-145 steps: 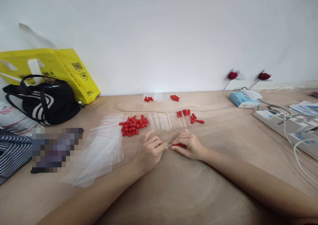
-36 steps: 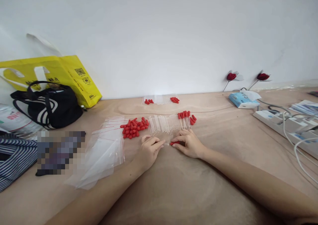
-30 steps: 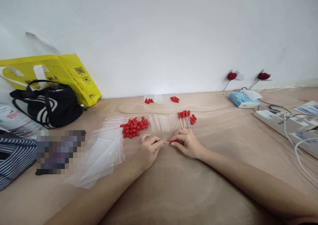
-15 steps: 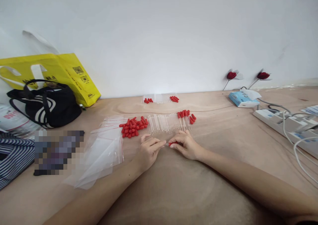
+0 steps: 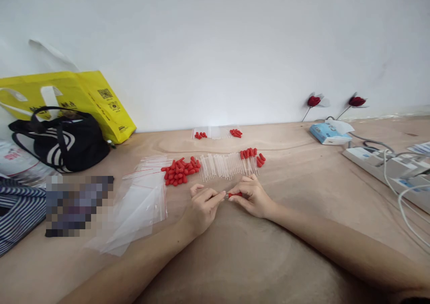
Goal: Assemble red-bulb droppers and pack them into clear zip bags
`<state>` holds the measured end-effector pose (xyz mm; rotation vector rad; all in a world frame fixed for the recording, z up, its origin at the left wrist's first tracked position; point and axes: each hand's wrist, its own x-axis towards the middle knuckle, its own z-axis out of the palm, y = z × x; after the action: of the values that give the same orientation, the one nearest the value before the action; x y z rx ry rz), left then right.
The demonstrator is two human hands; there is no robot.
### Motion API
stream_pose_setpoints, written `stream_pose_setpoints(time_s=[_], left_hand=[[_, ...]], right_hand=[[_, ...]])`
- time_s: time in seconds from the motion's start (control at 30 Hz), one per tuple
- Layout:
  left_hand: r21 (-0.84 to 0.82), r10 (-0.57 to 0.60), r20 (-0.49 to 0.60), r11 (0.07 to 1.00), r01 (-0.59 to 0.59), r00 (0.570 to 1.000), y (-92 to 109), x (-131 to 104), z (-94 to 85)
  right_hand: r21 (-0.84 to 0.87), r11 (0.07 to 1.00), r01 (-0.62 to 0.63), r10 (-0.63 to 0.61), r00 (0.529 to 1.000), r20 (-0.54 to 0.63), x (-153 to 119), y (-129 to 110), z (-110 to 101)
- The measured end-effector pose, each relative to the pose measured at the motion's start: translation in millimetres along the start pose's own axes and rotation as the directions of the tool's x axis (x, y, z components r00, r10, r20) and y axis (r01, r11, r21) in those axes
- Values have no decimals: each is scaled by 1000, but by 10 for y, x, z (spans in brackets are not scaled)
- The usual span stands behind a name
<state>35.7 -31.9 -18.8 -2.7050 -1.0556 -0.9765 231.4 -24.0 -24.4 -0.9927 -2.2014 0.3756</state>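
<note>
Pinching red bulb (image 5: 235,195) in right hand (image 5: 254,197), tube (image 5: 227,196) at 9 o'clock in left hand (image 5: 205,204); closer than before, likely joining

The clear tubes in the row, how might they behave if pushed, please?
The clear tubes look slim, so they would probably be light and skew apart. Their straight shape suggests they are stiff, perhaps brittle. The wider red bulbs at the right end might hinder rolling.
</note>
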Motion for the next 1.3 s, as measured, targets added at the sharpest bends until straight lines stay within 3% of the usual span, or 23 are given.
stream_pose_setpoints(time_s=[0.67,0.8,0.93,1.03,1.13,1.2,1.3], left_hand=[[-98,-71,-26,993,68,997,50,15,22],[-97,-97,-56,991,91,994,24,18,46],[-145,-99,-69,986,88,993,3,24,52],[-153,-80,-57,986,70,995,-1,28,25],[-108,-114,-43,988,109,992,-5,42,-8],[-82,-134,-25,988,131,991,-10,59,-18],[-65,-134,17,989,135,991,-19,81,-15]], right_hand=[[-2,998,56,-56,997,43,39,-68,19],[81,997,-1,0,1000,23,47,-25,-5],[311,946,-87,103,994,-34,49,-16,-9],[529,833,-163,261,958,-115,108,31,-30],[659,723,-210,433,880,-195,258,232,-168],[641,727,-246,489,841,-232,382,455,-322],[493,756,-430,598,760,-256,538,813,-535]])
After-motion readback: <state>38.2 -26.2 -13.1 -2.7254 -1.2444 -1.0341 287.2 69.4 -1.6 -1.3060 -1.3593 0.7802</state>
